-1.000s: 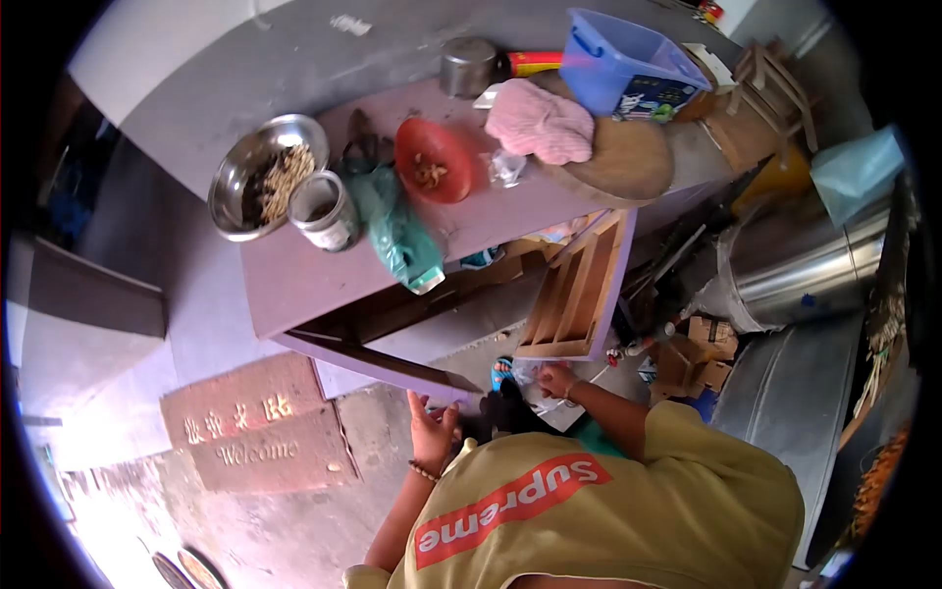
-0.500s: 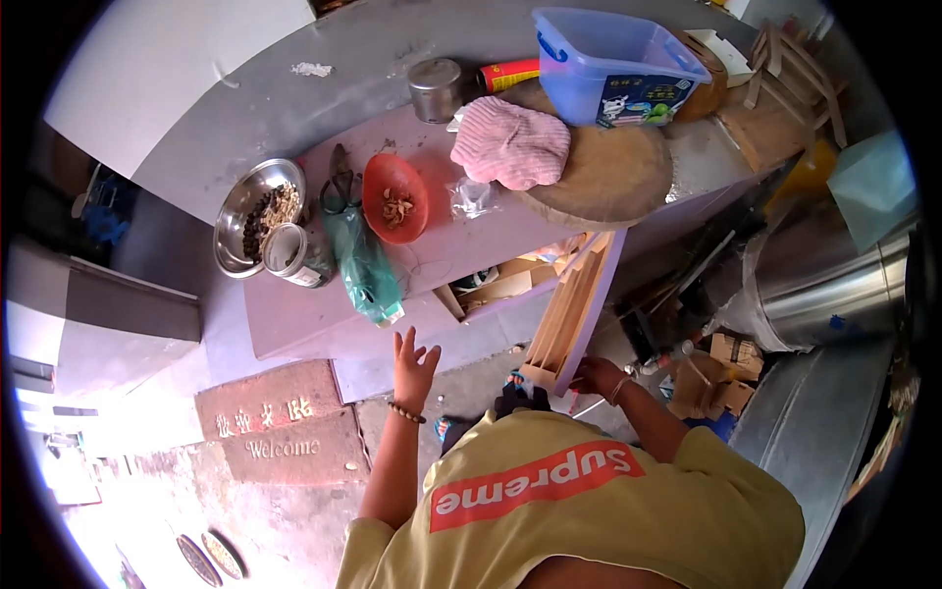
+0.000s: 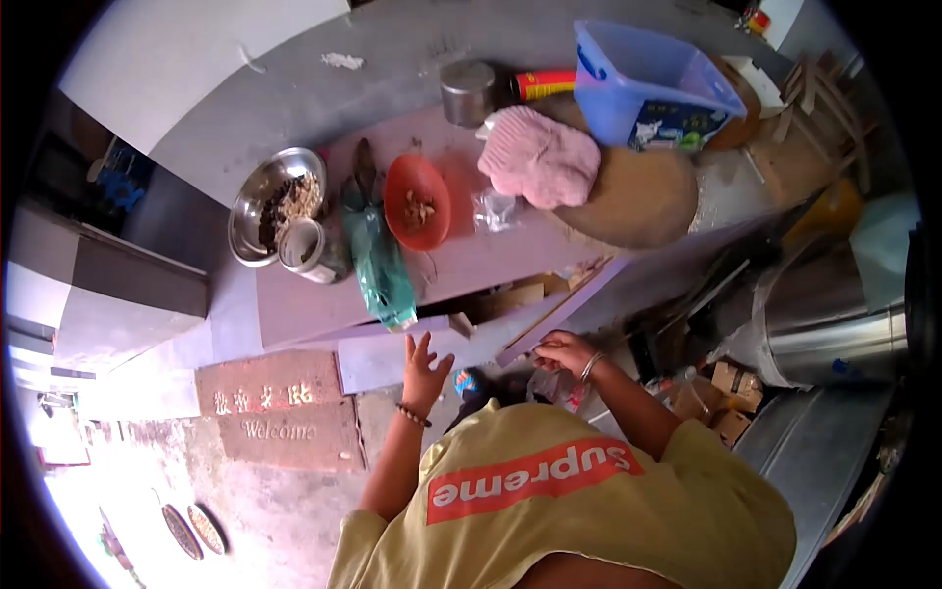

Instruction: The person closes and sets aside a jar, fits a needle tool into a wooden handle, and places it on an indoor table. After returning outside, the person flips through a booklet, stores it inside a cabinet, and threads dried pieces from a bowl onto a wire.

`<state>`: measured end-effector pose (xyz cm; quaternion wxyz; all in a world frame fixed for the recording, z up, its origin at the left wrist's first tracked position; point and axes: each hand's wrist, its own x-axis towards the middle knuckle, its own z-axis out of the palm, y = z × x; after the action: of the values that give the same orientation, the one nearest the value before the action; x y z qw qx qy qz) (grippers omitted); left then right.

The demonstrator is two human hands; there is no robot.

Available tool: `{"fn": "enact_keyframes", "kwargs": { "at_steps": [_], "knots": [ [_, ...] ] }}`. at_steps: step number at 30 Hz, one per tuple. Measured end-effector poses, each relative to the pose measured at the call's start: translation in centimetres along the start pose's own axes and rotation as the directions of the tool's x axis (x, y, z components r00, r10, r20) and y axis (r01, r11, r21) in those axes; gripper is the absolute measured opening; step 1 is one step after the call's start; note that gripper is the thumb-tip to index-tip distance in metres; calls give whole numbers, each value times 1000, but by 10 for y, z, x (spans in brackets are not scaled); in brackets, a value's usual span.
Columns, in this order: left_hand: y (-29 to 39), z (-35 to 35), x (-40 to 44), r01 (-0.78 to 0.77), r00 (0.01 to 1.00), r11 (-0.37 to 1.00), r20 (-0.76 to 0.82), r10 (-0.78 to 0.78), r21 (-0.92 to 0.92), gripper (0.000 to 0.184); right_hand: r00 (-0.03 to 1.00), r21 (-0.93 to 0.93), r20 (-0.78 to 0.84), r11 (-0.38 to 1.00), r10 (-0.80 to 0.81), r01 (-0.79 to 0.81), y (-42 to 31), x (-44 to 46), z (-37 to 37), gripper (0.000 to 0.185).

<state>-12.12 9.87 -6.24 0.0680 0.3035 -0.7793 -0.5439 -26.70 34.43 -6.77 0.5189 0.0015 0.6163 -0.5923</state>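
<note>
My left hand [image 3: 424,375] is open, its fingers spread just below the front of the purple cabinet, holding nothing. The bent fingers of my right hand [image 3: 564,353] are on the outer side of the right cabinet door [image 3: 561,312], near its free end. That door stands partly ajar. The left door [image 3: 392,331] sits nearly closed below a green plastic bag [image 3: 383,275]. On the cabinet top are a red bowl [image 3: 417,201] with small pieces in it, a steel bowl [image 3: 278,206], a jar [image 3: 306,250] and a pink knitted item [image 3: 540,157].
A blue plastic bin [image 3: 653,93], a metal pot [image 3: 468,93] and a round wooden board [image 3: 638,196] are at the back. A large metal cylinder [image 3: 839,314] and cardboard boxes [image 3: 734,385] stand right. A welcome mat [image 3: 280,412] lies on the floor at left.
Both doors have swung inward toward the cabinet. My right hand has moved along with the right door, and my left hand has come off the left door's edge and is raised.
</note>
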Motion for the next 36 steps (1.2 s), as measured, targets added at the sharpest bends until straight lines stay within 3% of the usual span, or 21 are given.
{"fn": "enact_keyframes", "kwargs": {
  "at_steps": [3,5,7,13,15,17,18,19,21,23,25,28,31,34,36],
  "knots": [
    [-32,5,11,-156,988,988,-4,156,13,69,1000,-135,4,991,13,-12,-25,15,5,29],
    [-29,5,13,-105,994,993,16,106,-55,72,995,-81,-46,993,-86,82,-27,28,10,35],
    [2,-7,12,-32,994,999,102,32,-1,71,988,-139,-67,982,-138,128,-38,34,19,38],
    [28,-27,15,-28,971,997,233,46,-79,71,990,-161,-135,987,-52,29,-55,44,37,38],
    [13,-26,22,-103,967,994,232,110,-44,69,970,-140,-211,986,-118,90,-54,39,41,37],
    [13,-33,26,19,916,996,400,15,-82,69,960,-170,-239,979,-148,109,-57,36,47,35],
    [16,-38,29,19,886,1000,463,-17,-1,67,953,-195,-246,972,-178,131,-56,31,47,33],
    [17,-41,30,-5,868,998,496,33,-57,66,957,-255,-206,956,-202,147,-51,34,40,32],
    [-2,-31,34,-198,913,972,338,230,-128,65,954,-332,-169,926,-248,182,-53,34,40,28],
    [2,-35,37,-102,915,992,385,122,-74,66,945,-438,-172,881,-278,179,-75,22,53,22],
    [10,-37,37,-91,916,995,388,99,-40,66,920,-362,-196,897,-338,252,-85,20,56,18],
    [4,-35,41,-81,917,995,389,95,-52,64,809,-519,-226,770,-543,371,-107,21,56,18],
    [8,-43,43,-32,902,995,427,67,-89,59,650,-809,-223,510,-726,292,-137,24,56,29],
    [6,-49,37,-12,894,989,442,77,-149,53,586,-850,-143,402,-797,339,-160,36,57,36],
    [-1,-48,30,25,912,986,408,44,-162,53,615,-890,-111,354,-781,288,-167,42,58,37]
  ]
}}
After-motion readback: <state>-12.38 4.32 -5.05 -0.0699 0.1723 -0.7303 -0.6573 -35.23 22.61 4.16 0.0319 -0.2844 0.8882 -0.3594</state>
